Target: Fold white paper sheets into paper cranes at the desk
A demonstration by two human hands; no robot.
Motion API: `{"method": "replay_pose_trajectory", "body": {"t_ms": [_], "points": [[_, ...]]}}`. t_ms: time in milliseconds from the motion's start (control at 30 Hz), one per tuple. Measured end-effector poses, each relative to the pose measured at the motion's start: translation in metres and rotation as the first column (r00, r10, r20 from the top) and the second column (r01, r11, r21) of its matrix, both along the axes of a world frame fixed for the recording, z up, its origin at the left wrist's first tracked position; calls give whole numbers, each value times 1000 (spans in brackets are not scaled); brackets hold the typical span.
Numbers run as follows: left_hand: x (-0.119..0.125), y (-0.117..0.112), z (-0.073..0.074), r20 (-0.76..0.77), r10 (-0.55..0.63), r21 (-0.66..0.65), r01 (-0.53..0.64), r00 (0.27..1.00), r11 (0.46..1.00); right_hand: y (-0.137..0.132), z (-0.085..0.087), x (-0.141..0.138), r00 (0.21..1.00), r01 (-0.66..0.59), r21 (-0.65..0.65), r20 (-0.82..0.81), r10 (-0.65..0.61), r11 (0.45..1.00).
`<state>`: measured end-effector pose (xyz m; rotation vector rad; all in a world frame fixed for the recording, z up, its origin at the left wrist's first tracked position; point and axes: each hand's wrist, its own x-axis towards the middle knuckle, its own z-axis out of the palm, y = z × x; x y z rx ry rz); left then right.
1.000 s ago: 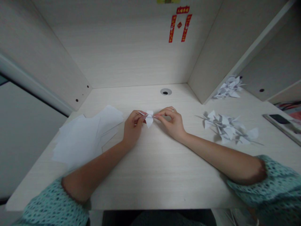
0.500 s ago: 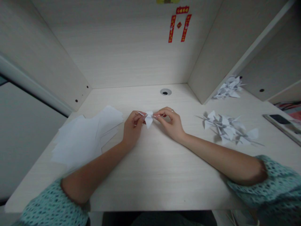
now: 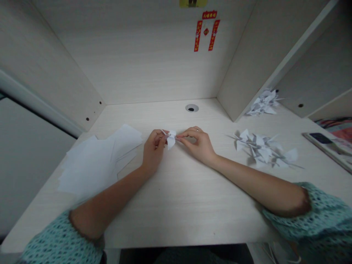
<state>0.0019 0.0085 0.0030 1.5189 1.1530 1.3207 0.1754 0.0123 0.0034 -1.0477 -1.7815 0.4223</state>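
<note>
A small white folded paper piece [image 3: 171, 139] is held just above the middle of the pale wooden desk [image 3: 176, 205]. My left hand [image 3: 153, 149] pinches its left side with curled fingers. My right hand [image 3: 198, 143], with a ring on one finger, pinches its right side. Both forearms rest on the desk, in teal patterned sleeves.
A loose stack of white paper sheets [image 3: 96, 161] lies left of my hands. Several folded paper figures [image 3: 261, 150] lie to the right, more [image 3: 262, 104] behind a partition. A cable hole [image 3: 191, 107] is at the back, a phone [image 3: 327, 145] at far right, red wall stickers [image 3: 205, 31] above.
My hands and the folded paper stay almost where they were, with small finger shifts. The view has tilted slightly, so everything sits a little lower and to the left.
</note>
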Motion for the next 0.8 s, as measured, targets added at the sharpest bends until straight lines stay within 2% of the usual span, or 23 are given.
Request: {"method": "replay_pose_trajectory", "body": {"t_ms": [133,267,400,467,567,667,800], "points": [[1,-1,3,-20,-1,16,2,1000,1000,-2,16,4,984,-13,26,179,8,1000],[1,-3,5,-45,-21,-27,20,999,999,-1,44,23,909,-10,106,416,-35,994],[1,-3,5,-54,-38,-81,33,998,996,-3,74,74,863,66,112,493,-113,991],[1,-3,4,-63,-41,-94,35,997,995,-9,82,107,822,108,124,547,-158,986],[1,-2,4,-74,-49,-106,41,996,994,-23,77,152,727,136,188,648,-227,973],[2,-2,4,-66,-54,-106,47,996,993,-37,58,181,695,145,125,693,-190,982],[2,-2,4,-49,-66,-112,60,997,992,-46,35,199,661,125,-28,748,-62,992]]}}
